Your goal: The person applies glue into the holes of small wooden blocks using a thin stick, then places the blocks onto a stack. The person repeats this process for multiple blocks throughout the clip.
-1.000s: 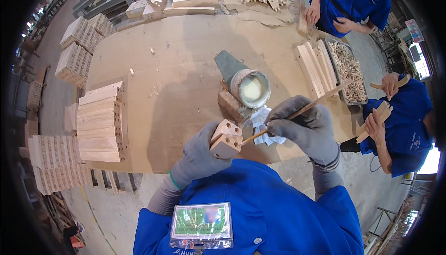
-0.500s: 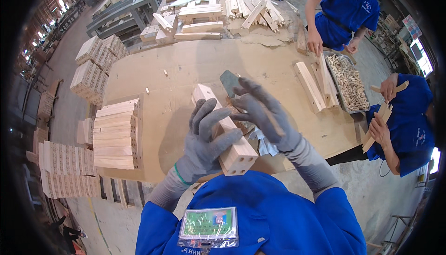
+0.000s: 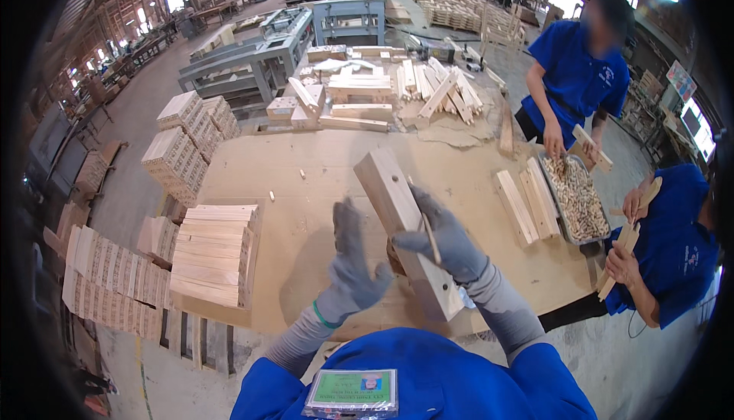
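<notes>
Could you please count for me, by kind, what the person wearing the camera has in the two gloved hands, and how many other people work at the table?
Wooden block, in the right hand: 1
Thin stick, in the same hand: 1
Left hand, open and holding nothing: 0
Other people at the table: 2
Total: 2 things held, 2 other people

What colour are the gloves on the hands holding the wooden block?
Grey, on the left hand and right hand at the pale wooden block; head view.
</notes>
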